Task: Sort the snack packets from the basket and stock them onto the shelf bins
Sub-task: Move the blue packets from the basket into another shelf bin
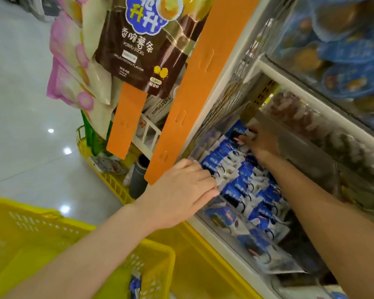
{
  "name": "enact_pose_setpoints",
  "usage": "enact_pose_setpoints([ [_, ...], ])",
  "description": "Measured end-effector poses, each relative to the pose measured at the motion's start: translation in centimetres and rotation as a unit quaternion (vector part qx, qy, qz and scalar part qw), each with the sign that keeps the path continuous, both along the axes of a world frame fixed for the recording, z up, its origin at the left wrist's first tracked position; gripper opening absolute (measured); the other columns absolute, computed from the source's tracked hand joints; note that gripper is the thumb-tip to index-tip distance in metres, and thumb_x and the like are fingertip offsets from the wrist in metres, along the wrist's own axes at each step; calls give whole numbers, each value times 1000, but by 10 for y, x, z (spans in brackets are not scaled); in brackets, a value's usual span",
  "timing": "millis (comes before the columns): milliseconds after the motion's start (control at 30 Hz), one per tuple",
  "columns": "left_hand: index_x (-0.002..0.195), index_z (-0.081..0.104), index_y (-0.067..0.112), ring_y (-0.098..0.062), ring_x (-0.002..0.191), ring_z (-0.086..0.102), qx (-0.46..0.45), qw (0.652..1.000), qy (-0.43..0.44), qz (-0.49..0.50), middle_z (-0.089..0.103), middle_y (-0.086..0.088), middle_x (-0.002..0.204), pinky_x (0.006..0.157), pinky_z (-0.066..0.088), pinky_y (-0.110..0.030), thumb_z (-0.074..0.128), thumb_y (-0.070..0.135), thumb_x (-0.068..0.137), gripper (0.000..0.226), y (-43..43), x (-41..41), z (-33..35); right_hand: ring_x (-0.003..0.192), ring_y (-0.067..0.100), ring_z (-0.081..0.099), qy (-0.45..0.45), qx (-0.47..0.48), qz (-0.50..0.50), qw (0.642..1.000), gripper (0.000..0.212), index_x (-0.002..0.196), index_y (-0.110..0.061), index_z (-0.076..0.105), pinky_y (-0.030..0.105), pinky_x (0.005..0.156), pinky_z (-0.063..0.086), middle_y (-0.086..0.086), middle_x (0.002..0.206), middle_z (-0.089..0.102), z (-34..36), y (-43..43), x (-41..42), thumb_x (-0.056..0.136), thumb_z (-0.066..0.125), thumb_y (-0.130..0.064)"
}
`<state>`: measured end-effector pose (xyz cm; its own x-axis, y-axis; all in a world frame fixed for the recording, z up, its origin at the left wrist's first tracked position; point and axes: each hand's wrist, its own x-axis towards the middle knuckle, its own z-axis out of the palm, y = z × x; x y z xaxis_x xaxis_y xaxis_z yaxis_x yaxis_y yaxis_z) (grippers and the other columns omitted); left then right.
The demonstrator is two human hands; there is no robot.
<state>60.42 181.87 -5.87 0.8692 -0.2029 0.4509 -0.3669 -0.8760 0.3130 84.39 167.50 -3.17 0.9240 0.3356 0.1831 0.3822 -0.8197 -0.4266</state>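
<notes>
Under the fingertips: blue-and-white snack packets (pixel 242 186), stood on edge in a packed row inside the clear shelf bin (pixel 216 234), at 3 to 4 o'clock of the view. They are judged light, soft and crinkly, with slick film; best taken by a pinch at the crimped top seam, or squared up by flat pressure on the faces. The contents are likely crushable, so a light squeeze is advised.

The left fingers (pixel 209 186) are nearly straight, held together and laid flat against the near end of the row; nothing is gripped. The left hand (pixel 179 195) is seen at centre, its forearm entering from 7 o'clock.

The right fingers (pixel 243 140) are bent over the top of the farthest packets, toward 2 o'clock. Because of blur and shadow, a pinch cannot be told from a mere press. The right hand (pixel 261 141) is set deep in the bin, its arm entering from 5 o'clock.

Outward: a yellow basket (pixel 41 234) at 7 o'clock, with one blue packet (pixel 135 284) seen in it. An orange strip (pixel 188 104) is noted at 12 o'clock, with a potato sticks bag (pixel 138 46) hung beside it
</notes>
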Motion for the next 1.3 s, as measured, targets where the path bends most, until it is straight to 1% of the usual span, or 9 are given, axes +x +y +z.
enact_pose_setpoints([
  [167, 99, 64, 23, -9, 90, 57, -1, 1000, 21, 6, 65, 9, 94, 96, 22, -22, 23, 35, 98, 43, -2, 0, -1, 112, 25, 54, -14, -65, -15, 998, 48, 133, -18, 48, 26, 81, 39, 7, 135, 49, -1, 0, -2, 89, 60, -35],
  [367, 108, 61, 25, -8, 100, 49, -7, 999, 37, 21, 61, 10, 103, 102, 14, -19, 24, 36, 99, 39, -4, -2, -1, 129, 33, 38, -29, -86, 14, 996, 49, 139, -6, 35, 43, 105, 35, 19, 141, 40, 11, 1, -44, 100, 35, -36],
  [467, 110, 60, 24, -8, 105, 47, -15, 998, 50, 27, 60, 10, 108, 106, 11, -19, 29, 33, 101, 33, -6, -4, 2, 119, 33, 49, -10, -39, 46, 998, 46, 133, -4, 41, 38, 93, 42, 20, 131, 50, 18, -3, -85, 100, 32, -34],
  [700, 125, 51, 20, -14, 117, 40, 19, 996, 85, 25, 54, 2, 124, 107, 18, -25, 30, 32, 101, 34, -7, -19, 18, 134, 9, 35, 43, -26, 200, 979, 52, 147, -27, 22, 21, 103, 29, -10, 149, 34, 14, -34, -196, 98, 34, -39],
  [800, 137, 41, 16, -16, 130, 32, 32, 996, 77, 32, 43, -1, 138, 111, 19, -27, 32, 30, 100, 41, -8, -29, 17, 133, 10, 36, -29, -119, 243, 962, 53, 148, -27, 21, 26, 105, 32, -8, 152, 30, 6, -43, -222, 98, 32, -41],
  [900, 142, 35, 15, -15, 138, 24, 23, 996, 57, 60, 33, -2, 148, 113, 16, -27, 34, 30, 100, 44, -10, -48, 10, 139, 15, 28, -114, -161, 232, 953, 54, 146, -17, 27, 25, 113, 19, 0, 153, 27, -2, -48, -241, 98, 37, -38],
  [1000, 128, 50, 17, -14, 120, 41, -16, 994, 11, 109, 50, 1, 127, 102, 29, -29, 36, 31, 99, 36, -10, -79, -4, 123, 29, 52, -158, -114, 260, 946, 40, 126, -4, 55, 37, 106, 34, 13, 129, 56, -11, -49, -261, 90, 60, -20],
  [1100, 109, 58, 18, -12, 98, 46, -70, 981, -10, 180, 55, 4, 103, 86, 34, -27, 36, 31, 96, 29, 0, -113, -35, 103, 22, 60, -124, -72, 299, 944, 29, 117, -10, 60, 37, 88, 50, 6, 110, 62, -29, -39, -279, 92, 57, -24],
  [1300, 118, 55, 17, -20, 109, 47, -94, 933, 201, 283, 52, -1, 114, 93, 32, -32, 44, 26, 97, 25, 48, -173, -137, 114, 11, 45, 22, -127, 356, 925, 34, 129, -22, 46, 25, 95, 37, -4, 122, 50, -107, 12, -303, 99, 37, -35],
])
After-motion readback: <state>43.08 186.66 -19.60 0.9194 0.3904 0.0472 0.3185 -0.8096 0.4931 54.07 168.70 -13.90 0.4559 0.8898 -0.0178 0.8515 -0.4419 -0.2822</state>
